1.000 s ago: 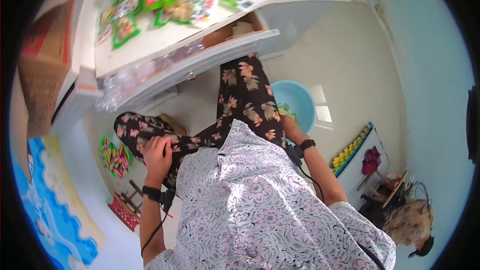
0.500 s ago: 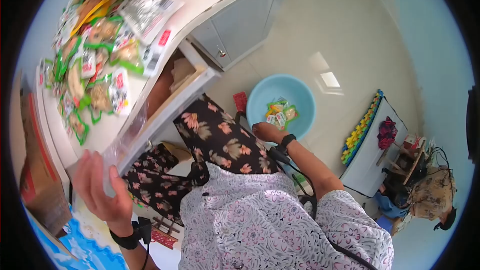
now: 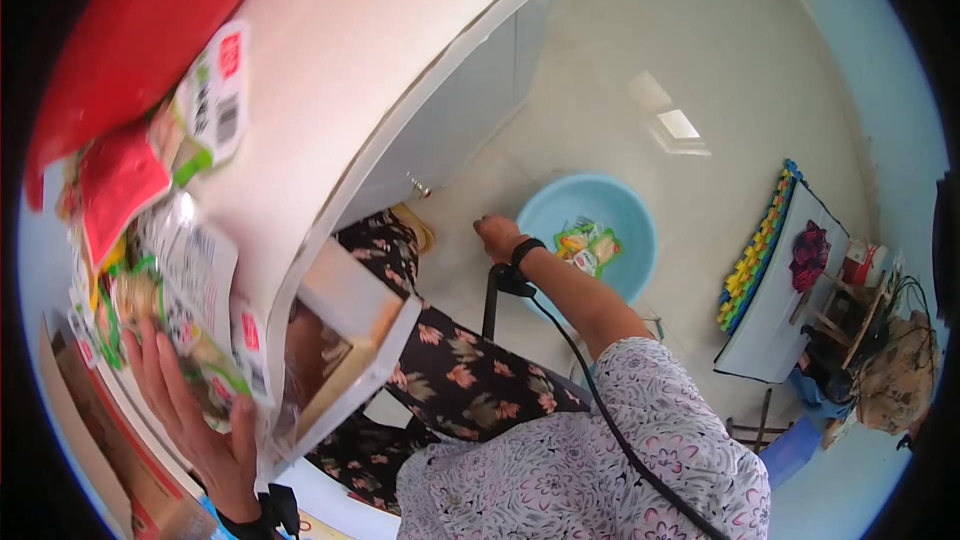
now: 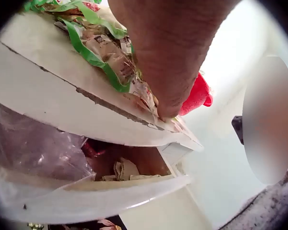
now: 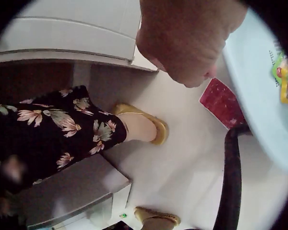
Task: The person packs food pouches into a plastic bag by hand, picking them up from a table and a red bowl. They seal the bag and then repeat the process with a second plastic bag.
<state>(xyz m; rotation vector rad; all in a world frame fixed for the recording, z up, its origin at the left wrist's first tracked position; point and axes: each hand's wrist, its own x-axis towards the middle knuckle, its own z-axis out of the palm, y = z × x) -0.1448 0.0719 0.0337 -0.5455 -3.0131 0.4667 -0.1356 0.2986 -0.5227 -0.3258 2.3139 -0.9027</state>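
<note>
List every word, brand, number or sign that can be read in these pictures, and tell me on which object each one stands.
No text can be read with certainty.
White packet with a red label: characters and a barcode, blurred.
Silvery packet: fine print, too small.
Packet at the edge of the white table: red label, illegible.
Packets in the basin (blue basin): labels too small.

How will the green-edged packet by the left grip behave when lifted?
The packet by the left grip will probably flop, since its green border bends and wrinkles. Its shiny, clear film may prove slippery. Neighbouring packets crowd it, so some could shift along with it.
</note>
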